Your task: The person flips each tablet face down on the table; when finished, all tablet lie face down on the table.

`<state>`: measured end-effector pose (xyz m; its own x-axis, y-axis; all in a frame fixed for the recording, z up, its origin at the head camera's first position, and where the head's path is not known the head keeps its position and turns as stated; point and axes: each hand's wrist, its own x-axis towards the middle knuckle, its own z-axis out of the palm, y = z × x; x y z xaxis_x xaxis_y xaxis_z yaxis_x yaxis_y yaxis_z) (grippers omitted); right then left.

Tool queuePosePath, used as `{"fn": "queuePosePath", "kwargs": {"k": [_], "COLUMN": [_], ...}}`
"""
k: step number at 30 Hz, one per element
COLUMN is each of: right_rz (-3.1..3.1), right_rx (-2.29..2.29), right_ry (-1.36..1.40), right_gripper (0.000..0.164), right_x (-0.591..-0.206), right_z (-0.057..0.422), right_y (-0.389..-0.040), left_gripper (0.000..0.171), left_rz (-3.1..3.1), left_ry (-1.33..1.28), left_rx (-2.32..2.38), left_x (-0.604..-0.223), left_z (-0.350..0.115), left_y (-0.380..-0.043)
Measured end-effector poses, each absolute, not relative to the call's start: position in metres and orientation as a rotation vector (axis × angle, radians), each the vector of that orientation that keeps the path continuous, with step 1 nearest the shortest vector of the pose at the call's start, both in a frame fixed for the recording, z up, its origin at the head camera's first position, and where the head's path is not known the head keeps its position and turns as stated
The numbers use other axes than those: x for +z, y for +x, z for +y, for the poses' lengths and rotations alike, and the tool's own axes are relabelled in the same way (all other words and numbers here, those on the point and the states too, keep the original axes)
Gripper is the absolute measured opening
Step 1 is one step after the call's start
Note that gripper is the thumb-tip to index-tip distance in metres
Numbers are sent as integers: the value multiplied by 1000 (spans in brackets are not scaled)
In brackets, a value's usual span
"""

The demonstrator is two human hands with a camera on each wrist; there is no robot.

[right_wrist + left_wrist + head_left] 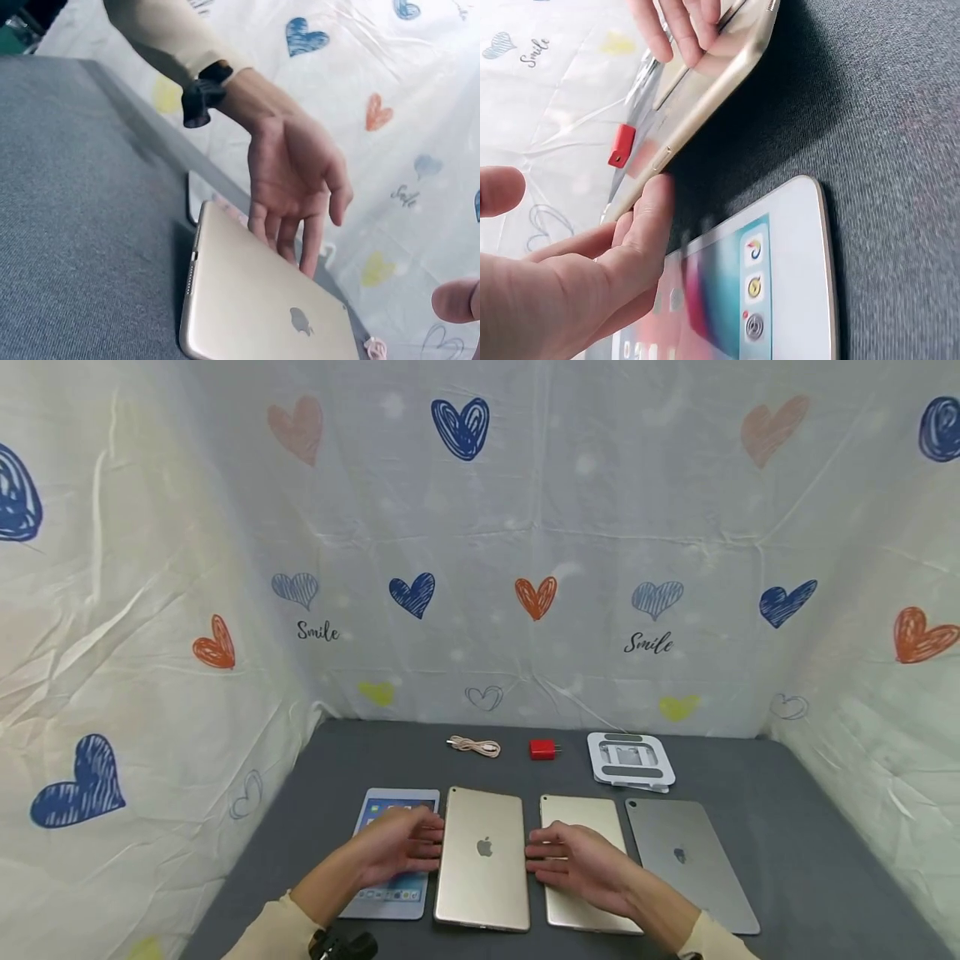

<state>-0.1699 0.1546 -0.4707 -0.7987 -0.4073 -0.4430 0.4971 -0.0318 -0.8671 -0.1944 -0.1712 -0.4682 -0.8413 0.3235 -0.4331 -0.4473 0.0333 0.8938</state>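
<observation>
Flanking gold tablet (480, 893) w/ both hands — left hand (401, 843) along its left long edge, right hand (573, 864) along its right. Holding fingers of both fairly straight & relaxed, extended rather than curled, w/ left thumb apart from the tablet. Touching left edge w/ left fingertips, per left wrist view; can't tell for sure about contact on right side.

Seeing gold tablet back-up, logo (484, 847) showing, near front centre of dark grey table (390, 752), betw. white tablet (405, 891) on left & second gold tablet (588, 810) on right. Tilted a bit, w/ dark shadow beneath; can't tell whether any edge meets the table.

Reaching partly across white tablet's lit screen w/ left hand, & partly across second gold tablet's back w/ right, as seen from head view. Noting grey tablet (690, 872) too — back-up, slightly askew, just beside second gold tablet, far right of row.

Spotting farther back, L to R: coiled pale cable (474, 746), red plug (542, 749), white stand (632, 772) w/ grey pads. Backed by white curtain (480, 510) w/ blue, red & yellow hearts, plus "Smile" lettering. Wearing cream sleeves (279, 927), w/ black strap (341, 945) at left wrist.
</observation>
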Motion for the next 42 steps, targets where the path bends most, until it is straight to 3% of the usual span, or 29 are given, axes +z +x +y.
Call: {"fn": "queuePosePath", "kwargs": {"k": [9, 20, 29, 42], "right_rz": [1663, 1662, 1480, 1272], "right_rx": [-1862, -1872, -1968, -2071], "right_ry": [119, 58, -75, -72], "right_gripper": [64, 69, 71, 75], "right_x": [-466, -460, -454, -472], "right_z": [162, 159, 139, 82], "right_y": [-170, -168, -170, -188], "left_gripper": [43, 51, 58, 44], "left_rz": [1838, 1981, 1582, 1398], "left_ry": [-138, -53, 45, 199], "left_rx": [1790, 1735, 1880, 1947], "left_x": [-472, -456, -461, -457], "left_z": [-161, -166, -235, -316], "left_y": [-200, -192, -193, -184]}}
